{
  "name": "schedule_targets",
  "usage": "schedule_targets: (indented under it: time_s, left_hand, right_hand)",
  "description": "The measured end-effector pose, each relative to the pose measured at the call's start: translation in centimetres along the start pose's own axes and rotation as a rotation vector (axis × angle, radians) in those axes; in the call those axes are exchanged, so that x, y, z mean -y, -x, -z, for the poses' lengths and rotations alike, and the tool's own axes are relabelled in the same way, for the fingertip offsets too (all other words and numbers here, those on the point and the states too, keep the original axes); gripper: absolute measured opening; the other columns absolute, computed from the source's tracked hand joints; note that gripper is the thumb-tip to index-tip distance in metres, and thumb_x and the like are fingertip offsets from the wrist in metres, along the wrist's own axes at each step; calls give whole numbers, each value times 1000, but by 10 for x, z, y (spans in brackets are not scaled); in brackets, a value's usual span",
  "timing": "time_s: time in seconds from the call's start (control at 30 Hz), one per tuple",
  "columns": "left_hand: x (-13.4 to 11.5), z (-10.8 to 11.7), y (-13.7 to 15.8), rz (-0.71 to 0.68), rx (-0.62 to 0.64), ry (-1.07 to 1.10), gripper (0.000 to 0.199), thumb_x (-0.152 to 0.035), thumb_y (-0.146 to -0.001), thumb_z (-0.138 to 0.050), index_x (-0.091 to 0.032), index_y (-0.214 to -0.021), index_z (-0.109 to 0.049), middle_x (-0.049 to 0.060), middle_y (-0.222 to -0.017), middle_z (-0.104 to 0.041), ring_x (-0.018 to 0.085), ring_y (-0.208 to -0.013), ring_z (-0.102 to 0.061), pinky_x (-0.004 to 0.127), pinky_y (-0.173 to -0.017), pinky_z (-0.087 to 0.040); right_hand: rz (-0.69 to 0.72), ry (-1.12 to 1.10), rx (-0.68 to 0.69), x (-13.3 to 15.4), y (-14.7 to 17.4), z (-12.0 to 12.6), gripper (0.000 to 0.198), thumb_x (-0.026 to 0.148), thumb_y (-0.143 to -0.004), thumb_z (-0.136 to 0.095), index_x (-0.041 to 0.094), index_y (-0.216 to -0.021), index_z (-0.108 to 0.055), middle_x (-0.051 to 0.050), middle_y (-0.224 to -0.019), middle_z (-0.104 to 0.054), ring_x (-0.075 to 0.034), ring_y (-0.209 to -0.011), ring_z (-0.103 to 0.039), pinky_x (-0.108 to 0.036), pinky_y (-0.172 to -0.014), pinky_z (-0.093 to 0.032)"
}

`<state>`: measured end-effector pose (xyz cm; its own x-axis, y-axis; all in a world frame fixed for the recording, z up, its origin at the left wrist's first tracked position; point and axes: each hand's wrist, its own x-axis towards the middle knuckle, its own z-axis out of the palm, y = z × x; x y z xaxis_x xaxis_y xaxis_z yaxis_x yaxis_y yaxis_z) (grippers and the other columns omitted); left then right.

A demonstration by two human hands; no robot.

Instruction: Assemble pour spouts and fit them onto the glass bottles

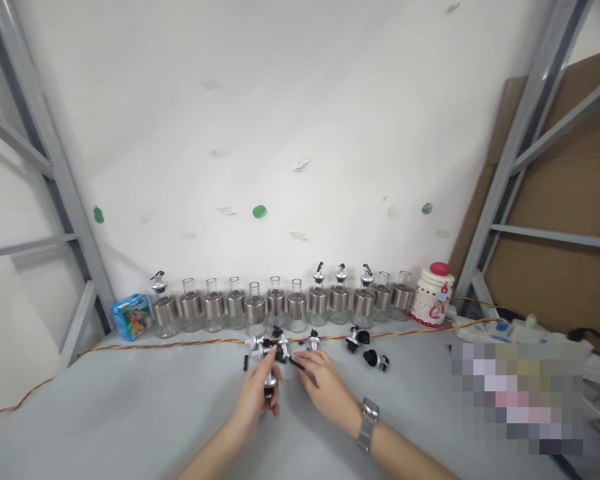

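bare forearms (pixel 410 453) reach over a gray table (pixel 130 413) from the near edge. well left of the left hand (pixel 255 393), and beyond it, stands a blue box (pixel 132 317) with a colorful picture; its print is too small to read. from there a row of upright glass bottles (pixel 213 303) in metal sleeves runs along the far side of both hands; the leftmost bottle and three beyond the right hand carry pourers (pixel 159 283). a twisted red-and-yellow cord (pixel 180 343) passes in front of them.

just left of the left fingertips lies a short black strip (pixel 246 363). the left hand is closed around a silver-and-black pourer (pixel 270 381), its black end toward the camera, its long axis running near to far; its exact tilt cannot be told. loose pourer parts (pixel 254 344) cluster just beyond that hand.

the right hand (pixel 325 383), fingers bent, meets a slanting narrow black piece (pixel 297 363), left end farther away; whether it grips or only touches cannot be told. a metal-banded watch (pixel 369 423) circles its wrist. right of that hand, a loose pourer (pixel 376 360) lies with its black end leftward. farther right and beyond stands a white jar (pixel 431 300) with a red lid (pixel 439 269).
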<state>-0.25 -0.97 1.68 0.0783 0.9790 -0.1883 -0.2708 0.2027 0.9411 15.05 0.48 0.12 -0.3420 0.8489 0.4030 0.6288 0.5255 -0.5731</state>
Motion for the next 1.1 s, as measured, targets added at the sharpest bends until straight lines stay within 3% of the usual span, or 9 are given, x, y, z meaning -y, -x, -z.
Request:
schedule_targets:
  time_s: [0.17,0.27,0.47,0.63,0.83,1.1]
  left_hand:
    - [-6,-2,6,-29,-1,-9,47,-64,-62,-53,-18,-53,-46,-9,-33,-33,5,-28,-28,17,-29,-30]
    - [-7,-1,6,-16,9,-1,48,-64,-65,-48,-18,-52,-44,-9,-30,-30,5,-26,-24,16,-28,-26]
    - [-4,1,1,36,-47,21,49,-65,-66,-46,-19,-52,-44,-9,-28,-28,4,-24,-22,16,-27,-22]
    - [-6,0,3,23,-51,6,50,-65,-64,-48,-18,-51,-44,-9,-31,-31,5,-25,-27,16,-28,-25]
    - [2,3,-3,-20,-14,-44,51,-66,-66,-45,-18,-52,-46,-8,-29,-33,6,-25,-29,17,-28,-27]
    - [8,4,-6,-41,-3,-76,53,-68,-66,-42,-17,-51,-47,-8,-29,-33,6,-24,-31,17,-28,-27]
  right_hand:
    - [2,63,95,1,1,-1,35,26,-83,-43,26,-117,-51,-6,-124,-47,-25,-117,-34,-41,-96,-27]
    - [1,75,135,1,-1,-4,36,23,-84,-40,27,-118,-49,-3,-124,-49,-26,-120,-30,-44,-97,-23]
    - [9,45,79,1,-2,-5,33,17,-83,-39,23,-110,-58,-3,-116,-56,-24,-114,-37,-40,-96,-24]
    - [-2,57,14,2,-3,1,26,14,-80,-42,20,-97,-62,-5,-97,-62,-21,-98,-47,-34,-88,-32]
    - [-6,101,18,1,-5,-2,34,16,-77,-49,22,-110,-54,-7,-107,-55,-24,-102,-43,-36,-87,-32]
    - [19,103,-16,-2,-7,-7,22,7,-77,-43,18,-87,-59,-8,-92,-55,-23,-93,-46,-36,-84,-35]
